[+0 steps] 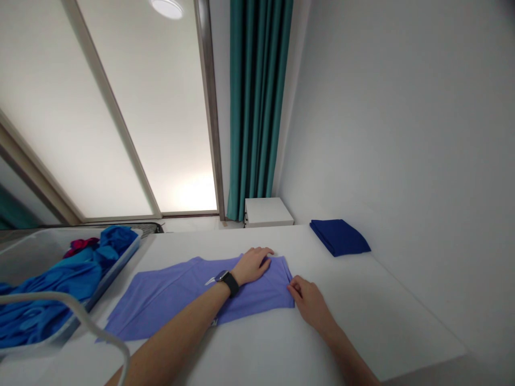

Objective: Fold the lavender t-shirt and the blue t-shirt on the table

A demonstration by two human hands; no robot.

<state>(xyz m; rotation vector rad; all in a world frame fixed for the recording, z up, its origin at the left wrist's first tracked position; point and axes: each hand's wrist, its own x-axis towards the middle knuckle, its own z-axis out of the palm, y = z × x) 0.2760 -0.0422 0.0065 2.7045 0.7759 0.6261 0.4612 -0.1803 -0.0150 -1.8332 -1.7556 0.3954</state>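
Observation:
A purple shirt (173, 292) lies spread in a long folded strip across the white table (249, 354), with small white marks on it. My left hand (253, 265), a black watch (228, 281) on its wrist, rests palm down on the shirt's right half with the fingers stretched out. At the shirt's right end, my right hand (308, 300) pinches the edge between thumb and fingers. Part of the shirt is hidden under my left forearm.
A folded dark blue cloth (339, 237) lies at the back right, beside the wall. On the left is a translucent plastic bin (38, 241) holding blue and red clothes (76, 268). A pale curved tube (80, 313) crosses the lower left. Behind the table stands a white cabinet (269, 210).

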